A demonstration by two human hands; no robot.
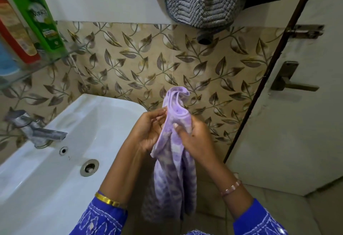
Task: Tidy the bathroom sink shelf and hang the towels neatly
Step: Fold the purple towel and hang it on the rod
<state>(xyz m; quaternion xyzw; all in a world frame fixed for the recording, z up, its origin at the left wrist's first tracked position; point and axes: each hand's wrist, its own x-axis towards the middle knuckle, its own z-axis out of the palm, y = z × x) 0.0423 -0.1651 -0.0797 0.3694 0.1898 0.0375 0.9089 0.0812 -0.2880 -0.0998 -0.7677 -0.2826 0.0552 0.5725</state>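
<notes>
While I stood beside the sink (55, 160), I held the purple towel (174, 169) bunched between both hands so I could find an edge to straighten before hanging it. My left hand (148, 130) pinched the cloth's left border with curled fingers, and my right hand (193, 138) gripped the gathered fabric from the other side, thumb pressed on top. Its upper end stuck up in a twist above my knuckles and the rest hung down toward the floor, off the basin, I judged to keep it dry. Up on the wall a grey towel (202, 0) already hung. On the glass shelf (55, 59) at my left a green bottle (37, 13) and a red bottle (16, 30) stood close together, not yet sorted
</notes>
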